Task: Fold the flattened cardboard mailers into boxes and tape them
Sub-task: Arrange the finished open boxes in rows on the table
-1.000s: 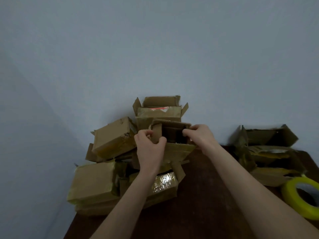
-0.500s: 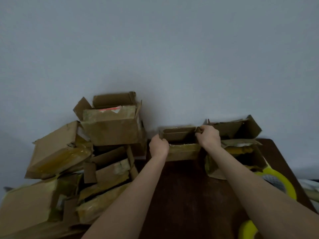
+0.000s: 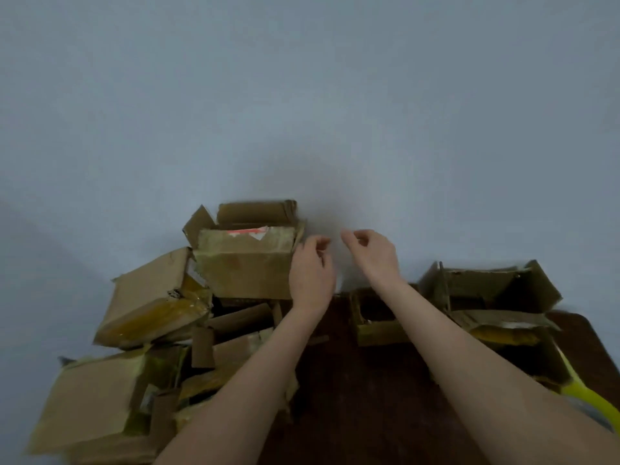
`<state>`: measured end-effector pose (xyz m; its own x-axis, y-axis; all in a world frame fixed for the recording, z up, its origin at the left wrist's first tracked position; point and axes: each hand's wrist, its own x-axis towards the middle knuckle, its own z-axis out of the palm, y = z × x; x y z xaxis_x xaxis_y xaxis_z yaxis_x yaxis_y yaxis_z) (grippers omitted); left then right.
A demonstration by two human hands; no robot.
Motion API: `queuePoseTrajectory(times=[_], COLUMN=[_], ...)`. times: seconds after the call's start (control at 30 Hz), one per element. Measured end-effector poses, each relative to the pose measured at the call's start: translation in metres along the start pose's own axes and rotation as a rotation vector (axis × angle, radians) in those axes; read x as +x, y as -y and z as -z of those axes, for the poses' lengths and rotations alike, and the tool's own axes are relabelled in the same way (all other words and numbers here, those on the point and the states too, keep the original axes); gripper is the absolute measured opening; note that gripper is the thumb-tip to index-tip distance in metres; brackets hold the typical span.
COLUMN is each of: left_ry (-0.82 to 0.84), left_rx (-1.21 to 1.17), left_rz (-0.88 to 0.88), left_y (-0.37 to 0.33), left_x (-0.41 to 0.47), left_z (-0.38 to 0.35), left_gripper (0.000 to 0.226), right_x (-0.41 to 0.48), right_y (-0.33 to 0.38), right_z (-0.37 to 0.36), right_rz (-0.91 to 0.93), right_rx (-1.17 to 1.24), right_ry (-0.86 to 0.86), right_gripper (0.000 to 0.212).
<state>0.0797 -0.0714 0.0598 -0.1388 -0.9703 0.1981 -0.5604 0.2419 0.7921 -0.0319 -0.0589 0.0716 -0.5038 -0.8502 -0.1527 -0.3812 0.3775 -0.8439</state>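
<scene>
The pale grey-blue wall (image 3: pixel 302 95) fills everything behind the small open brown cardboard box (image 3: pixel 377 325), which I take as my marker. That small box stands upright on the dark brown wooden desk (image 3: pixel 352 407), near the far edge, mouth upward. My right forearm crosses in front of it.

Left of the small box a heap of brown cardboard boxes (image 3: pixel 208 344) spreads to the desk's left side. Lowest in the heap and farthest left of the small box lies a large closed box with greenish-yellow tape on its edges (image 3: pixel 90 401). Above that is a tilted closed box with a patch of amber tape (image 3: pixel 151 297). Nearest the small box, and higher than it, sits an open-flapped box with a red and white label (image 3: pixel 245 273).

Just right of the small box stands a wide open cardboard box with raised flaps (image 3: pixel 486 285). In front of that lies a flattened cardboard mailer with yellow tape (image 3: pixel 503 325).

My left hand (image 3: pixel 312 273) is raised above and left of the small box, across the right edge of the labelled box. I cannot tell whether it touches. Its fingers (image 3: pixel 318 245) are loosely curled, released, with nothing in them. My right hand (image 3: pixel 372 256) hangs above the small box against the wall, fingers (image 3: pixel 355 238) equally slack and curled round nothing.

Far right of the small box, at the picture's edge, shows an arc of a bright yellow tape roll (image 3: pixel 590 402).
</scene>
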Motion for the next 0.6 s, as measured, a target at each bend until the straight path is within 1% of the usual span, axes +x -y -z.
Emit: queuePoseTrajectory(times=[0.07, 0.1, 0.13, 0.17, 0.2, 0.23, 0.3, 0.33, 0.4, 0.43, 0.47, 0.5, 0.53, 0.57, 0.6], left_ry=[-0.193, -0.277, -0.335, -0.356, -0.333, -0.281, -0.176, -0.174, -0.309, -0.39, -0.439, -0.437, -0.395, -0.323, -0.241], left_rx=[0.082, 0.125, 0.151, 0.157, 0.162, 0.171, 0.189, 0.188, 0.185, 0.185, 0.183, 0.173, 0.151, 0.105, 0.039], left_rz=[-0.139, -0.195, -0.229, -0.25, -0.272, -0.303, -0.34, -0.315, -0.214, -0.151, -0.087, -0.017, 0.067, 0.162, 0.254], left_y=[-0.001, 0.002, 0.006, 0.014, 0.022, 0.03, 0.046, 0.052, 0.06, 0.062, 0.064, 0.066, 0.069, 0.072, 0.074], left_x=[0.011, 0.016, 0.022, 0.029, 0.033, 0.035, 0.032, 0.029, 0.026, 0.028, 0.033, 0.038, 0.044, 0.05, 0.054], left_z=[0.035, 0.053, 0.071, 0.086, 0.099, 0.109, 0.118, 0.12, 0.127, 0.132, 0.14, 0.148, 0.156, 0.162, 0.167], left_gripper=[0.015, 0.012, 0.01, 0.01, 0.009, 0.009, 0.01, 0.011, 0.015, 0.021, 0.03, 0.04, 0.05, 0.058, 0.064], right_x=[0.004, 0.002, 0.0, -0.001, -0.002, -0.001, -0.006, -0.009, -0.01, -0.013, -0.016, -0.019, -0.022, -0.024, -0.028], right_y=[0.031, 0.043, 0.054, 0.061, 0.067, 0.069, 0.078, 0.08, 0.082, 0.082, 0.082, 0.081, 0.079, 0.076, 0.074], right_z=[-0.021, -0.03, -0.038, -0.046, -0.054, -0.062, -0.069, -0.071, -0.075, -0.076, -0.078, -0.081, -0.083, -0.086, -0.086], right_rz=[-0.02, -0.015, -0.013, -0.037, -0.061, -0.105, -0.228, -0.262, -0.281, -0.29, -0.299, -0.283, -0.261, -0.251, -0.244], right_rx=[0.132, 0.153, 0.15, 0.157, 0.188, 0.266, 0.499, 0.574, 0.618, 0.613, 0.56, 0.49, 0.423, 0.392, 0.395], right_ry=[0.087, 0.124, 0.158, 0.19, 0.212, 0.226, 0.274, 0.285, 0.284, 0.271, 0.257, 0.221, 0.179, 0.131, 0.092], right_gripper=[0.056, 0.063, 0.077, 0.092, 0.098, 0.096, 0.085, 0.086, 0.091, 0.087, 0.075, 0.053, 0.03, 0.013, 0.009])
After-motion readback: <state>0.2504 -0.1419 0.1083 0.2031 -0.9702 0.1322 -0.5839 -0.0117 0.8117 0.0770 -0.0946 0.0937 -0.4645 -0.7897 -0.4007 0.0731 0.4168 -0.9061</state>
